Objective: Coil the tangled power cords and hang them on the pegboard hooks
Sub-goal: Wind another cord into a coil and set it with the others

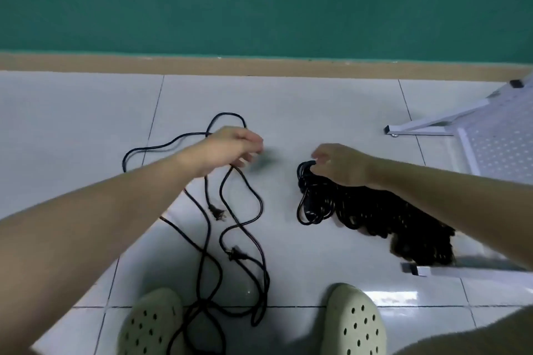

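Loose black power cords sprawl in loops over the white floor tiles at centre left, with two plugs lying among them. My left hand hovers above these loops, fingers curled round a strand that hangs down from it. To the right lies a pile of bundled black cords. My right hand pinches the top of the nearest bundle in that pile. The white pegboard stands at the right edge on a white frame; no hooks show.
A green wall with a tan skirting runs across the back. My two feet in pale perforated clogs stand at the bottom, with cord loops between them. The pegboard's white frame foot juts onto the floor at right.
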`<state>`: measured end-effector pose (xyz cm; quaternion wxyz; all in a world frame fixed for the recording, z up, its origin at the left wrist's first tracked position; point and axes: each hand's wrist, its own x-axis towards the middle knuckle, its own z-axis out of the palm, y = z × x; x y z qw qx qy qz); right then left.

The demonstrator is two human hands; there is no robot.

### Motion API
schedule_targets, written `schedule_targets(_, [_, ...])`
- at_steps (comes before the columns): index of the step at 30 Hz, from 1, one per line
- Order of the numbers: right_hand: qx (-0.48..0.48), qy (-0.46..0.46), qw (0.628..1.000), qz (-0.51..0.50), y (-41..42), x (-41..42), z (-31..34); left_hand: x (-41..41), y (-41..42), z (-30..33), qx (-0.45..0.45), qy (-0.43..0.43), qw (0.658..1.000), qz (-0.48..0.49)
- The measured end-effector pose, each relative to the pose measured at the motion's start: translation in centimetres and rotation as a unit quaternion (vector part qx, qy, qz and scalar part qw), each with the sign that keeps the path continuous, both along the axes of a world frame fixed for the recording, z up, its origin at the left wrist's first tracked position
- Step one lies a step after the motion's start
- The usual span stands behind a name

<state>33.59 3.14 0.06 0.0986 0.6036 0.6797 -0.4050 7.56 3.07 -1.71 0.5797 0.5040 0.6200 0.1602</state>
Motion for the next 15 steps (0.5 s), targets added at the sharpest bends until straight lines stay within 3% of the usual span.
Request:
schedule_targets(4, [0.051,0.029,0.997,0.041,4.0,-5.6,6.5,-9.6,2.2,7.3,0.028,0.155,0.985,-0.076])
schedule_targets(8, [0.077,0.106,0.99,0.049,5.1,-12.7,8.5,-17.3,1.0,10.7,0.045,0.23,0.97,-0.056])
schedule_targets(15, [0.013,0.185,0.982,0.019,2.2,-21.4,0.5,-22.9,-2.5,2.3,-0.006,0.303,0.943,-0.134])
